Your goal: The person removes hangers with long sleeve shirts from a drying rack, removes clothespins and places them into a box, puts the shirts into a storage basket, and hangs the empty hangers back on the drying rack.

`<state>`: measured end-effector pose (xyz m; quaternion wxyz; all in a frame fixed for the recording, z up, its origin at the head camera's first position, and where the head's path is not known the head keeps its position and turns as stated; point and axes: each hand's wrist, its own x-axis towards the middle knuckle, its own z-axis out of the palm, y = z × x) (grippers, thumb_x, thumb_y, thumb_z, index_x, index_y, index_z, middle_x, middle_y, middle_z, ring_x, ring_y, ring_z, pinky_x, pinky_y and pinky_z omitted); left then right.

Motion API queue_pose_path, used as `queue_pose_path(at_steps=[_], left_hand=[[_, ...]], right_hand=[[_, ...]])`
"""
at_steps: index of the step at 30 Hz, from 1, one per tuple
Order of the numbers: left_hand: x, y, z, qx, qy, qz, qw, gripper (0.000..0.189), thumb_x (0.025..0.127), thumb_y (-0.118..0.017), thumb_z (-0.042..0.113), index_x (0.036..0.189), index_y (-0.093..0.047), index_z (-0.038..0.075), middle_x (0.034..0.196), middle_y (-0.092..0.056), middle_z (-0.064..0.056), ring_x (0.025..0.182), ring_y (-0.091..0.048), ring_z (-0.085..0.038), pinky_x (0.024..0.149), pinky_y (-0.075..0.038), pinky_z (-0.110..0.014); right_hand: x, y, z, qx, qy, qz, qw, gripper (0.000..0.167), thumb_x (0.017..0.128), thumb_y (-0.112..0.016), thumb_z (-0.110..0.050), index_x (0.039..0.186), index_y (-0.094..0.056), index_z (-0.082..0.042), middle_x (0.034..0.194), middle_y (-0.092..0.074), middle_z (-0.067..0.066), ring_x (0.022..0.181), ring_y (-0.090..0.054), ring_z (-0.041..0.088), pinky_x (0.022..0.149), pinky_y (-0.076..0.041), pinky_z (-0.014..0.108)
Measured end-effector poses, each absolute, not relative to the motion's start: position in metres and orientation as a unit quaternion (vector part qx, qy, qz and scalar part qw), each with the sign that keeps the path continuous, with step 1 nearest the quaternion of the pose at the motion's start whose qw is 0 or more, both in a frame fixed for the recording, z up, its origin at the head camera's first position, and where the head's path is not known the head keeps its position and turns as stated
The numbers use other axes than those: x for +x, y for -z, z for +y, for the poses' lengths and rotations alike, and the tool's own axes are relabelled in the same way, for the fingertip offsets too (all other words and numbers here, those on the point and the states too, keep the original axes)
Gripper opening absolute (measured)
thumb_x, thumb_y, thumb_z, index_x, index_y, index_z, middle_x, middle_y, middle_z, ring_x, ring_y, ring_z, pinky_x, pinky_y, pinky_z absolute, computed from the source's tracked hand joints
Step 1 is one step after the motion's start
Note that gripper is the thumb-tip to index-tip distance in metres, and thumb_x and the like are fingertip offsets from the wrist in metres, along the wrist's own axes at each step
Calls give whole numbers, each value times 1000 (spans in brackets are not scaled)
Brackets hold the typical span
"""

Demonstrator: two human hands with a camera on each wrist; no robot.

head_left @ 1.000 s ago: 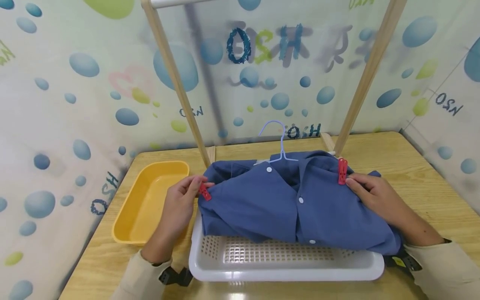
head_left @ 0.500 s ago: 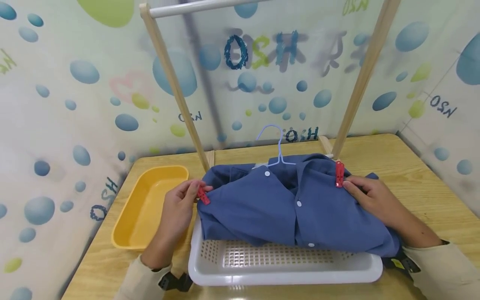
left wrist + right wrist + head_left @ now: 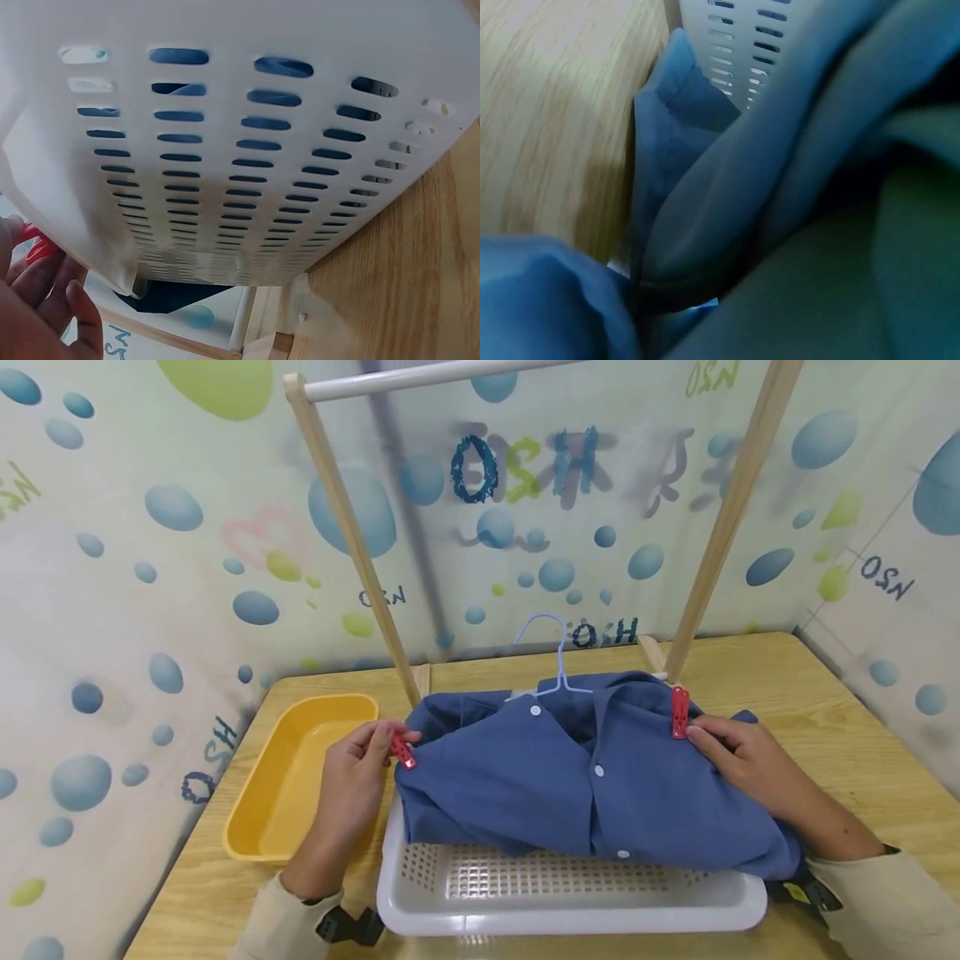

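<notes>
A blue button shirt [image 3: 510,777] on a pale purple wire hanger [image 3: 561,660] lies bunched over a white perforated basket [image 3: 570,920]. With thumb and fingers my left hand [image 3: 356,768] pinches a red clothespin [image 3: 402,750] at the shirt's left shoulder. The left wrist view shows the same clothespin [image 3: 39,249] between the fingers, beside the basket wall [image 3: 217,127]. My right hand [image 3: 750,764] pinches the shirt's right shoulder, thumb tip right beside a second red clothespin [image 3: 680,713] standing upright there. Close blue fabric [image 3: 705,202] fills much of the right wrist view and hides that hand.
Left of the basket sits a yellow tray [image 3: 285,843] on the wooden table [image 3: 847,735]. Behind the shirt rises a rack with wooden posts [image 3: 720,535] and a white top bar [image 3: 420,377], close to the patterned wall.
The whole head view has shifted slightly down. My left hand and its clothespin have edged a little leftward against the shirt; the right hand keeps its place at the shoulder.
</notes>
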<state>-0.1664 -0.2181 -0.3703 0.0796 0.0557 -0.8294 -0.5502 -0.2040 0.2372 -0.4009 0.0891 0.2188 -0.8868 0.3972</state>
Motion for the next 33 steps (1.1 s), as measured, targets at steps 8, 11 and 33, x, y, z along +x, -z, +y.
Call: queue_pose_path(at_steps=[8,11,33], left_hand=[[-169,370,-221,36,541,-833,109,47,104,-46,46,117,-69,7,107,-76,-3,105,-62,-12,85,-51,-19],[-171,369,-222,30,541,-832,118,48,104,-46,46,116,-69,6,105,-76,-3,102,-63,-11,83,-52,-19],[-174,366,-229,29,535,-829,158,43,105,-46,43,110,-70,8,103,-76,-6,91,-63,-11,78,-50,-20]], right_hand=[[-206,400,237,223,-399,-885,88,18,101,-56,-10,109,-72,-5,88,-66,-10,74,-57,1,64,-47,17],[-207,400,237,224,-400,-884,90,18,101,-56,-9,108,-72,-5,89,-66,-10,75,-57,1,65,-47,17],[-205,404,234,233,-402,-880,96,16,101,-56,-6,102,-71,-10,84,-65,-10,73,-57,1,63,-46,18]])
